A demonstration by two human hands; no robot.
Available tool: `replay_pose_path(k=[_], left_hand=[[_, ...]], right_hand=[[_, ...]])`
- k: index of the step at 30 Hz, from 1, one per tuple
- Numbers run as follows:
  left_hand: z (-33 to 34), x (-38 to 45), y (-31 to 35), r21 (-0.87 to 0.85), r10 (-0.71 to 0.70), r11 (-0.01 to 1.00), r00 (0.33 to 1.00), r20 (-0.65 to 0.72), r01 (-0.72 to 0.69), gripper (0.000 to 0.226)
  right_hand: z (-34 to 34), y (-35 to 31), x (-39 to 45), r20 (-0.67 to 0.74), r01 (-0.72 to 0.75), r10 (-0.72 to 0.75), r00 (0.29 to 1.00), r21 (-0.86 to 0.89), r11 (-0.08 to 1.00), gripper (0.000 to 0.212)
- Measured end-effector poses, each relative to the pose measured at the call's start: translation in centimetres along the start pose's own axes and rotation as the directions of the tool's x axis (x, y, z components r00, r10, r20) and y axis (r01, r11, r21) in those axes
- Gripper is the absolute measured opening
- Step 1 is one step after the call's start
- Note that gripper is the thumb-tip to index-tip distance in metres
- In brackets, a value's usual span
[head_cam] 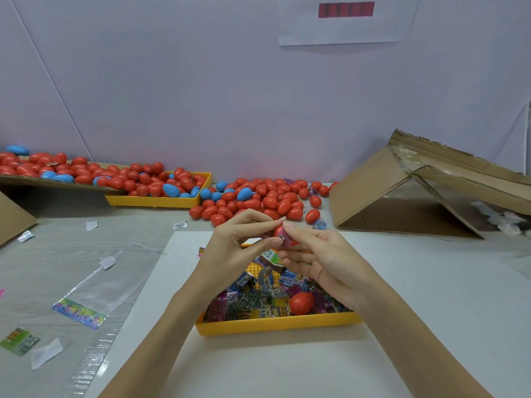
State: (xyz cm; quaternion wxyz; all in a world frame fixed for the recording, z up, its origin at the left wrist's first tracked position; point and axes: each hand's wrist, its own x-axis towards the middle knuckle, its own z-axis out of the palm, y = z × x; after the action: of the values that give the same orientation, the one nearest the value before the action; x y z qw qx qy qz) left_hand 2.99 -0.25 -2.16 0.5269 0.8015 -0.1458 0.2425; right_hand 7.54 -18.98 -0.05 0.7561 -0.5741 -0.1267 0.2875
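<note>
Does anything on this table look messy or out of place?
Yes. Loose eggs lie heaped on the table beside the far tray, not in it. One red egg sits among the packets in the near tray, and the cardboard box at right is torn.

The left forearm (163, 334) and right forearm (402, 340), both bare, slant inward from the lower corners, so the wrists stand close and the hands meet at one shared grip. The left hand (238, 245) lies to the left of the grip, wrist bent back a little, its fingers curled, with the long fingertips laid over the top of the red egg (283, 236). The right hand (321, 261) lies to the right, palm turned inward, thumb pressed near the top of the grip and fingers curled beneath it. The left thumb seems tucked under the grip, though it is hard to tell.
</note>
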Motion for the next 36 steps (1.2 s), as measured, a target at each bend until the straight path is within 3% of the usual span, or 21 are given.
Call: replay_pose_path(k=[2,4,6,8,10,12,15,19,23,25,28,31,33,36], left_hand=[[0.0,0.0,0.1,0.01,0.004,1.0,1.0,0.006,-0.004,0.039],[0.0,0.2,0.1,0.026,-0.01,1.0,1.0,-0.003,0.01,0.045],[-0.3,0.2,0.0,0.076,-0.033,0.996,0.997,-0.064,0.037,0.042],[-0.6,0.1,-0.4,0.216,-0.021,0.975,0.993,-0.116,0.046,0.027],[-0.8,0.0,-0.9,0.364,0.007,0.931,0.992,-0.125,0.04,0.014],[-1.0,0.0,-1.2,0.454,0.025,0.891,0.992,-0.121,0.033,0.009],[-1.1,-0.1,-1.2,0.494,0.026,0.869,0.994,-0.108,0.031,0.006],[-1.3,-0.1,-1.2,0.504,0.019,0.863,0.994,-0.11,0.039,0.005],[-1.3,-0.1,-1.4,0.511,0.004,0.858,0.994,-0.111,0.054,0.004],[-1.3,-0.1,-1.5,0.521,-0.004,0.852,0.994,-0.107,0.059,0.005],[-1.3,-0.1,-1.8,0.529,-0.01,0.846,0.992,-0.124,0.074,0.006],[-1.3,-0.2,-2.1,0.541,-0.022,0.836,0.991,-0.13,0.089,0.009],[-1.4,-0.2,-2.2,0.545,-0.023,0.833,0.991,-0.136,0.094,0.009],[-1.6,-0.2,-2.3,0.545,-0.015,0.834,0.989,-0.144,0.092,0.011]], right_hand=[[0.2,0.0,-0.1,-0.028,0.051,-0.052,0.998,-0.045,0.998,0.028],[0.2,-0.3,-0.2,-0.118,0.235,-0.27,0.956,-0.25,0.939,0.027],[-0.1,-1.5,-0.4,-0.159,0.409,-0.6,0.784,-0.594,0.693,0.024],[-1.1,-3.5,-0.3,-0.104,0.454,-0.811,0.575,-0.785,0.422,0.028],[-3.0,-6.2,0.6,-0.069,0.395,-0.908,0.412,-0.885,0.246,0.03],[-5.6,-9.4,2.1,-0.105,0.223,-0.926,0.362,-0.955,0.195,0.028],[-9.9,-13.2,4.1,-0.256,-0.074,-0.882,0.396,-0.966,0.247,0.028],[-12.8,-13.5,5.3,-0.374,-0.352,-0.772,0.513,-0.913,0.209,0.032],[-12.4,-12.8,5.7,-0.416,-0.492,-0.792,0.446,-0.853,0.171,0.025],[-11.5,-12.3,5.9,-0.324,-0.454,-0.846,0.424,-0.884,0.111,0.025],[-8.6,-9.6,6.4,0.015,-0.144,-0.871,0.491,-0.985,-0.097,0.03],[-5.3,-5.9,7.9,0.151,0.189,-0.698,0.7,-0.982,-0.023,0.028],[-3.8,-3.5,9.5,0.194,0.251,-0.49,0.85,-0.967,0.052,0.04],[-3.2,-0.7,12.3,0.206,0.203,-0.233,0.95,-0.979,-0.038,0.059]])
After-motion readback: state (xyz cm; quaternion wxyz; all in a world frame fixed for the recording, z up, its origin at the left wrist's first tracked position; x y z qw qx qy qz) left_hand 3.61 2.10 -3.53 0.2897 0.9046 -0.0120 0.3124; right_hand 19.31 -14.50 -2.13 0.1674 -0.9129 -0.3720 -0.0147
